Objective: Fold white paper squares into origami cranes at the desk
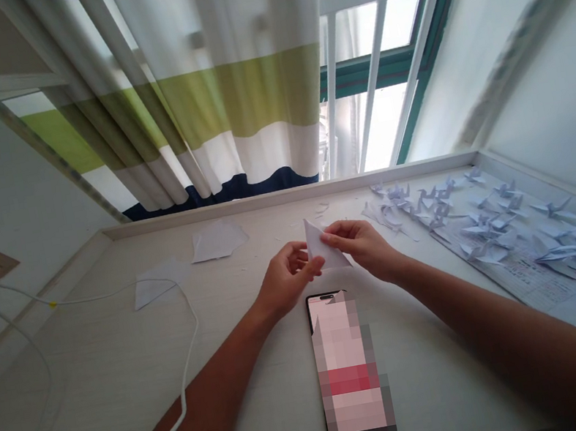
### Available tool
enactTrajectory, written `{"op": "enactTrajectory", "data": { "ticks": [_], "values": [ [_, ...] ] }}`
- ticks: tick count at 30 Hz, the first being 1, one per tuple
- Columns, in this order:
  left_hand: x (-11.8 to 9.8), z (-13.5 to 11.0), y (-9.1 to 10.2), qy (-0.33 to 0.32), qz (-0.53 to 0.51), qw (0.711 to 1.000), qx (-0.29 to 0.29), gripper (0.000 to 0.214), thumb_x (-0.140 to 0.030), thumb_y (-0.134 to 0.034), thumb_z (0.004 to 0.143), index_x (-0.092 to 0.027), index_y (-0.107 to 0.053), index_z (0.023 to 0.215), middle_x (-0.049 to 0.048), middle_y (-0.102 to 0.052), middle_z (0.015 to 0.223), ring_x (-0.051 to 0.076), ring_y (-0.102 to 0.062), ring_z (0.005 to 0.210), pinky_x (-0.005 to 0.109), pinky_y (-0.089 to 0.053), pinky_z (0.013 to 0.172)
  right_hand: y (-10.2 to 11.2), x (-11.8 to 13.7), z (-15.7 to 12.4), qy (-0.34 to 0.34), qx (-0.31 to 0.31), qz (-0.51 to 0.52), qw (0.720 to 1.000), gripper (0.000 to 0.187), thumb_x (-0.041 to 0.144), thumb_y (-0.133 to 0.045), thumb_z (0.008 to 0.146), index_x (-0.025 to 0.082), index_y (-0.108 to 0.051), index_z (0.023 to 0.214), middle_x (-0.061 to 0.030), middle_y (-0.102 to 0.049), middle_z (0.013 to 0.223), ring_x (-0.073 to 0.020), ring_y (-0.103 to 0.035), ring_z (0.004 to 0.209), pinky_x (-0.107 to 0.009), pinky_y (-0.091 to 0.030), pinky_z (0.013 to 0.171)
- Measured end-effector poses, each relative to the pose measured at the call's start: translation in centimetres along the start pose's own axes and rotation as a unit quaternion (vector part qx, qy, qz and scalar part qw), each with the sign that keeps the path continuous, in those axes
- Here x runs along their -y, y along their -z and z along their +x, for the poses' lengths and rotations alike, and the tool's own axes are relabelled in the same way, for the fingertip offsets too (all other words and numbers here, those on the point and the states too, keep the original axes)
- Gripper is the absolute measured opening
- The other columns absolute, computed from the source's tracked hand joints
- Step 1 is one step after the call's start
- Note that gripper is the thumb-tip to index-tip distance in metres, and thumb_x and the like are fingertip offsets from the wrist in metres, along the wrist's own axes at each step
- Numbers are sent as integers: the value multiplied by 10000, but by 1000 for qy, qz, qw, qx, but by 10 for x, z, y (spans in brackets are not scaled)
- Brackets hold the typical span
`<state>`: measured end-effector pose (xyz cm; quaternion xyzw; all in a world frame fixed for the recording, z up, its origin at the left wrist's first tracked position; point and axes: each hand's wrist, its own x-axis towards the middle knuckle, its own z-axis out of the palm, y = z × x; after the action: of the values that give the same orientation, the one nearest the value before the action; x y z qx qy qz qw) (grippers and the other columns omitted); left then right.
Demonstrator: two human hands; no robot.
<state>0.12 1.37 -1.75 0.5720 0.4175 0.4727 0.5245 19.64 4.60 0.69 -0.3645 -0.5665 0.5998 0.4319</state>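
A sheet of white paper (326,252), folded into a triangle, is held up just above the desk between my two hands. My left hand (292,274) pinches its left lower edge between thumb and fingers. On the upper right side, my right hand (363,243) grips it with the thumb in front and the fingers behind. The paper's point faces up and to the left. Directly below my hands a phone (347,368) lies face up on the desk, its screen partly blurred, with a cable at its lower end.
Many folded paper cranes (490,221) cover the desk's right side, some on a printed sheet (535,287). Paper stacks (218,240) and a loose sheet (155,291) lie left. A white cable (190,337) loops over my left forearm. Paper scraps (391,216) lie at the back.
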Motion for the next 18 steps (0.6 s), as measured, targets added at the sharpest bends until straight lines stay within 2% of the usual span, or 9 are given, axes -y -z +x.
{"op": "enactTrajectory", "data": {
  "ticks": [3,5,13,18],
  "values": [
    [-1,-2,-2,14,23,1000,10,404,-524,-781,834,-142,-696,932,75,-754,810,204,-748,719,293,-566,649,-2,-1,-1,-3,0,13,1000,341,492,-881,739,193,-759,848,-30,-744,826,-161,-650,713,-292,-502,634],
    [-1,-4,-2,11,21,1000,0,390,-527,-787,825,-148,-714,884,80,-769,794,221,-762,717,307,-577,659,-4,-1,-1,1,4,14,1000,329,489,-879,742,199,-757,839,-30,-747,831,-165,-657,715,-291,-509,631],
    [-2,-4,4,0,44,998,46,380,-533,-745,863,-158,-744,923,98,-798,862,241,-782,785,325,-601,711,-2,-5,-2,13,24,7,1000,288,471,-868,761,217,-760,845,-26,-754,839,-179,-677,717,-301,-536,634],
    [-3,-7,2,-15,84,993,85,306,-478,-701,906,-177,-749,932,75,-790,886,234,-777,812,328,-596,754,-4,0,-2,24,27,-3,999,282,468,-843,793,196,-795,847,-34,-750,850,-167,-658,780,-298,-527,723]
  ]
}}
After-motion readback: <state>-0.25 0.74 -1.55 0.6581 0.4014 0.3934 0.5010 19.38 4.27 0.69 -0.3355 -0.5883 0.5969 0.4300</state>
